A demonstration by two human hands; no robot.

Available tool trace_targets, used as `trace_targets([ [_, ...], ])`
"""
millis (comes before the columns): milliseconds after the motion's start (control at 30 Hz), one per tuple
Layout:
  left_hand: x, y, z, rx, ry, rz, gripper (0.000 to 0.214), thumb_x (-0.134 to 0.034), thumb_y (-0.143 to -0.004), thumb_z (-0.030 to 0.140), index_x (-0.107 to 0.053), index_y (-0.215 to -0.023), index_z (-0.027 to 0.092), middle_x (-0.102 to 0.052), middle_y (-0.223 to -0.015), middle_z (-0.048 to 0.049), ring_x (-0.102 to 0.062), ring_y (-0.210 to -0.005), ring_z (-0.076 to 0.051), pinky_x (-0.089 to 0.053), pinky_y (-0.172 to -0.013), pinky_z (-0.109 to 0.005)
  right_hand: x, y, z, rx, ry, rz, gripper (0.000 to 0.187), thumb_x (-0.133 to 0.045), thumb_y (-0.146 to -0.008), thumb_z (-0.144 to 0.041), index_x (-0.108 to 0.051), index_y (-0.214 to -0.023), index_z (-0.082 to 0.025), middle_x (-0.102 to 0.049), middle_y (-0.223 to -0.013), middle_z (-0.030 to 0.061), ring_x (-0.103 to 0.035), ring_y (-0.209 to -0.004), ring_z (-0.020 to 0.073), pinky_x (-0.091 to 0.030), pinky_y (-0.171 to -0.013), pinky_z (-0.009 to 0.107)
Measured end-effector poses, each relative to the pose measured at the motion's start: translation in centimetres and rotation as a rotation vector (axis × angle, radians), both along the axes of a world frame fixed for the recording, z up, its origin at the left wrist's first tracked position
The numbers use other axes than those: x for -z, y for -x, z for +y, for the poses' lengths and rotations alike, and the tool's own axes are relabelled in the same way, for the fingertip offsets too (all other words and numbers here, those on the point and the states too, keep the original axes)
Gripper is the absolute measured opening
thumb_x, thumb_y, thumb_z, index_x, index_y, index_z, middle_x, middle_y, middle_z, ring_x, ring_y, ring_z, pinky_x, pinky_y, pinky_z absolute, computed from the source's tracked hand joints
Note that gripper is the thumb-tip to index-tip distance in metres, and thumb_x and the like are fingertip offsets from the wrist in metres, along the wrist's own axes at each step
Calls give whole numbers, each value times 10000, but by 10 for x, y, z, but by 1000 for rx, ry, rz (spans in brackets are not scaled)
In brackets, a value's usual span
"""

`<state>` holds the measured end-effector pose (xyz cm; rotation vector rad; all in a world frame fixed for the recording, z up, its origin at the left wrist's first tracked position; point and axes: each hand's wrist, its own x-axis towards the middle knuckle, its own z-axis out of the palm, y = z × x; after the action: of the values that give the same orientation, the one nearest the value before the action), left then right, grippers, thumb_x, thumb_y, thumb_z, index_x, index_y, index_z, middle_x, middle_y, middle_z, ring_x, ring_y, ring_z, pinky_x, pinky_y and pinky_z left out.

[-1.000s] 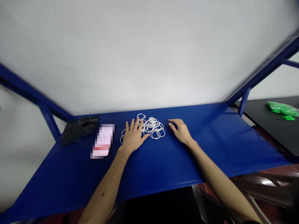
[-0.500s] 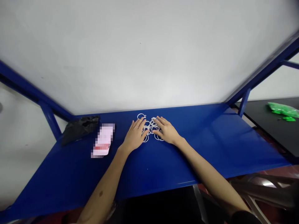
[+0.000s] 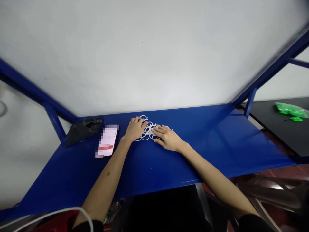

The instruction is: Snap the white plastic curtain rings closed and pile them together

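a heap of thin, smooth white rings with small hooked or knobbed ends (image 3: 145, 132) lies on the glossy blue tabletop (image 3: 152, 167), between and partly beneath two bare hands; one ring, at the heap's far edge, shows an open gap. the left hand (image 3: 134, 129) covers the heap's left side, its fingers bent and its thumb reaching over the rings; whether it pinches any cannot be told. the right hand (image 3: 167, 138) lies palm down over the right side, fingers stretched out and thumb apart. left of the left hand is a phone with a pale pink, red-banded screen (image 3: 107, 141), its writing pixelated beyond reading. beyond it sits a crumpled black plastic bag (image 3: 83, 130). blue metal struts (image 3: 250, 101) flank a matte, pale wall (image 3: 154, 58). far right, a clear bag of bright green pieces (image 3: 291, 110) rests on a flat black surface (image 3: 267, 124).
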<state>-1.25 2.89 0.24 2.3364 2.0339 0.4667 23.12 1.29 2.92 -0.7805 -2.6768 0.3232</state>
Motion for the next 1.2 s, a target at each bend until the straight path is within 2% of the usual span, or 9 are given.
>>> trace_targets([
  [100, -3, 1, 2, -72, -33, -2, 489, -309, -1024, 463, -677, -1162, 171, -639, -1133, -158, -545, -1103, -304, -457, -955, -461, -1, -1, -8, -63, -19, 10, 403, -476, -1022, -391, -599, -1375, -241, -563, -1456, 61, -394, -1449, 283, -339, -1190, 528],
  [233, -5, -1, -2, -110, -61, 3, 469, -340, -1015, 469, -717, -1018, 190, -650, -995, -149, -549, -1036, -313, -469, -897, -457, 7, -1, -12, -90, -83, 7, 405, -418, -1045, -352, -587, -1391, -226, -531, -1486, 27, -323, -1484, 291, -306, -1211, 528],
  [400, -8, -8, -20, -61, -50, 6, 496, -285, -1031, 469, -652, -1215, 190, -647, -1192, -147, -553, -1127, -317, -449, -976, -488, 8, -2, -9, -8, -100, 107, 390, -422, -1040, -323, -581, -1392, -272, -528, -1487, -8, -308, -1489, 288, -290, -1211, 563],
  [533, -11, -17, -40, -18, -60, -9, 580, -294, -1021, 526, -499, -1421, 160, -535, -1432, -164, -465, -1330, -324, -367, -1114, -516, 1, -14, -4, 117, -82, 261, 383, -384, -1047, -319, -608, -1348, -241, -599, -1418, 50, -441, -1394, 272, -397, -1141, 520],
  [633, -12, -28, -53, 79, -54, -12, 585, -381, -993, 559, -453, -1478, 241, -413, -1559, -135, -388, -1422, -337, -340, -1147, -554, 7, -28, 2, 257, -53, 279, 343, -393, -1043, -320, -675, -1206, -213, -676, -1248, 108, -570, -1190, 278, -479, -1029, 487],
  [767, -7, -41, -62, 188, -35, 25, 514, -431, -986, 541, -471, -1465, 357, -348, -1613, -59, -295, -1487, -350, -276, -1167, -634, 25, -34, 13, 327, -57, 182, 272, -454, -1020, -323, -690, -1056, -192, -660, -1105, 126, -576, -1016, 274, -493, -960, 458],
  [900, -1, -43, -62, 190, -74, 27, 481, -411, -1014, 458, -496, -1456, 291, -359, -1606, -87, -291, -1494, -334, -259, -1181, -630, 36, -20, 25, 385, -118, 123, 272, -448, -1019, -322, -665, -1084, -171, -633, -1114, 154, -534, -1040, 306, -476, -944, 480],
  [1067, 5, -39, -64, 180, -151, -5, 409, -390, -1015, 310, -578, -1371, 238, -449, -1554, -69, -356, -1469, -270, -254, -1210, -582, 34, -3, 33, 408, -79, 202, 322, -341, -1037, -256, -625, -1165, -175, -620, -1180, 154, -530, -1077, 295, -462, -979, 486],
  [1200, 9, -36, -63, 163, -212, -43, 385, -429, -961, 207, -624, -1293, 217, -517, -1502, -69, -405, -1439, -251, -254, -1221, -568, 24, -13, 30, 390, -18, 314, 334, -286, -1043, -251, -598, -1152, -213, -643, -1200, 117, -573, -1078, 269, -489, -986, 457],
])
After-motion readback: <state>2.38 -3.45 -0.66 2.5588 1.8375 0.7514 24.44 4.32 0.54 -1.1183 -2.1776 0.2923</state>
